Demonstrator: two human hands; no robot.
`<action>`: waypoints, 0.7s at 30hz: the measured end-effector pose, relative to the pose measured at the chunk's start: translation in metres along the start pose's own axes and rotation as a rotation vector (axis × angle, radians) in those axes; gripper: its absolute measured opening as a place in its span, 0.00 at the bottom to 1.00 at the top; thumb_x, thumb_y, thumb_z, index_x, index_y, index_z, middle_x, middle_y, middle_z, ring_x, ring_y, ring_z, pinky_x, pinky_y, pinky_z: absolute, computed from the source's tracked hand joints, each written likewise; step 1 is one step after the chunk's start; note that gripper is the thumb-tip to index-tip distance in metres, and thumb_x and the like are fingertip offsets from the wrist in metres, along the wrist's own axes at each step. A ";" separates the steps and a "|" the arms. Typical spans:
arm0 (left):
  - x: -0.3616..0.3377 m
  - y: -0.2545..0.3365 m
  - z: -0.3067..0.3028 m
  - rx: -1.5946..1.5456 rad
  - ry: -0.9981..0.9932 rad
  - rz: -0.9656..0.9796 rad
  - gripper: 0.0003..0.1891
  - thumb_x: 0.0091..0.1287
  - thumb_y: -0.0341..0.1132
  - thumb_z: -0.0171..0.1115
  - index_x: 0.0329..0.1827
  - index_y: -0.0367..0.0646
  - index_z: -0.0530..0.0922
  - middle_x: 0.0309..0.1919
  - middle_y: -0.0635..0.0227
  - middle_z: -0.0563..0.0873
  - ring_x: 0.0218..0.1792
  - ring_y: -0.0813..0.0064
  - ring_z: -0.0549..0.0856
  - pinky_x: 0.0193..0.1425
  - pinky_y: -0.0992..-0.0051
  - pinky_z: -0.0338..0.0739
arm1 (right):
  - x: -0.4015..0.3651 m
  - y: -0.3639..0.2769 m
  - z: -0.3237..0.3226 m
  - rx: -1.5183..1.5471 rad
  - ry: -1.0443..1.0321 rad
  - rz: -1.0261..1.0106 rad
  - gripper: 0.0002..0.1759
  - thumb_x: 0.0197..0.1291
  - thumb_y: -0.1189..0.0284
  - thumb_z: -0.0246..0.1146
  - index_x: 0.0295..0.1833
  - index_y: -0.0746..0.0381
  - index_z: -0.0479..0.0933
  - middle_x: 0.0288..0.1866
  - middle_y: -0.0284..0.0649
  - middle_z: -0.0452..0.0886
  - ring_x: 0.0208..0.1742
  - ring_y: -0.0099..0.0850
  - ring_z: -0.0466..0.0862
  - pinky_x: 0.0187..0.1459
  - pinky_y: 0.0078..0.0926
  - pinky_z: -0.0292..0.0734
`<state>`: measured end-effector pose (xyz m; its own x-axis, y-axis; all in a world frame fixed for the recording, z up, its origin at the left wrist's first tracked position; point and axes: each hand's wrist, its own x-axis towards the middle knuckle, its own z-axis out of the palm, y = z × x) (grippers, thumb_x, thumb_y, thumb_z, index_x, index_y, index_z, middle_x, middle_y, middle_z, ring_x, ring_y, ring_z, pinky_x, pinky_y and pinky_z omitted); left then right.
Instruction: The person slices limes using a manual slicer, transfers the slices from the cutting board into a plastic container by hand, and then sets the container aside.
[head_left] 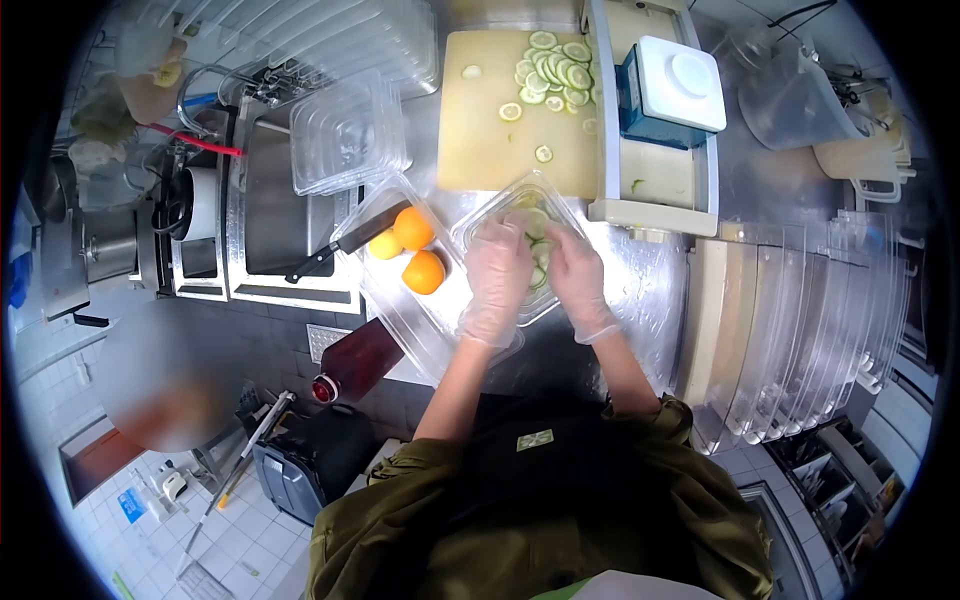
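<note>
Closest in are olive sleeves (pixel 415 465), then two hands in clear gloves, both working at a clear tub (pixel 500 198) tipped at an angle on the metal surface (pixel 645 275). The left hand (pixel 497 265) has its fingers bunched over the tub, so that grip looks narrow, but I honestly can't tell if a slice is pinched in there. The right hand (pixel 578 268) curls in from the other side, fingertips at the green-rimmed slices (pixel 541 262) inside; can't tell whether that grip has hold of anything either. My read is that the step in hand is settling slices in the tub, and a next move would call for a light touch, since thin rounds like these probably stick together or tear. Just left, three oranges (pixel 423 272) sit in another clear container (pixel 437 322) with a black-handled knife (pixel 345 243) lying across the edge. Farther out, a cutting board (pixel 480 130) has loads more loose slices (pixel 550 70) bunched mostly toward its far right, right beside a cream frame (pixel 655 185) carrying a white-and-blue block (pixel 680 90), maybe a slicer. Over by the sink (pixel 285 220) there's a stack of clear tubs (pixel 345 140).
</note>
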<state>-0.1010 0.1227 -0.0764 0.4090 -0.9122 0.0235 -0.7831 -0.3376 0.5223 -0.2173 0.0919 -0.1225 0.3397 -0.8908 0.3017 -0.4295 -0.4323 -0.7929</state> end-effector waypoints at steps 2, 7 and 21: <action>0.005 -0.003 0.000 -0.057 -0.133 -0.164 0.10 0.64 0.37 0.53 0.36 0.39 0.79 0.38 0.51 0.83 0.41 0.52 0.83 0.42 0.59 0.78 | -0.003 0.002 0.002 -0.017 -0.054 0.084 0.17 0.54 0.82 0.53 0.48 0.58 0.77 0.41 0.43 0.83 0.38 0.44 0.83 0.41 0.37 0.79; 0.013 -0.004 -0.009 0.066 -0.358 0.006 0.11 0.65 0.38 0.52 0.36 0.39 0.78 0.36 0.55 0.84 0.39 0.55 0.84 0.39 0.59 0.78 | 0.001 -0.004 -0.002 0.025 -0.123 0.124 0.14 0.53 0.82 0.55 0.43 0.58 0.78 0.36 0.42 0.84 0.35 0.42 0.84 0.37 0.34 0.79; 0.264 -0.010 0.038 -0.506 -0.028 -0.251 0.26 0.65 0.53 0.48 0.55 0.43 0.77 0.51 0.55 0.82 0.52 0.59 0.81 0.60 0.65 0.70 | 0.003 0.000 -0.002 -0.034 -0.163 0.075 0.13 0.50 0.80 0.58 0.44 0.62 0.78 0.39 0.46 0.82 0.36 0.46 0.82 0.38 0.38 0.79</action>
<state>-0.0026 -0.1238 -0.1076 0.5358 -0.8265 -0.1725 -0.3386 -0.3975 0.8528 -0.2177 0.0889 -0.1202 0.4354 -0.8876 0.1501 -0.4861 -0.3721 -0.7907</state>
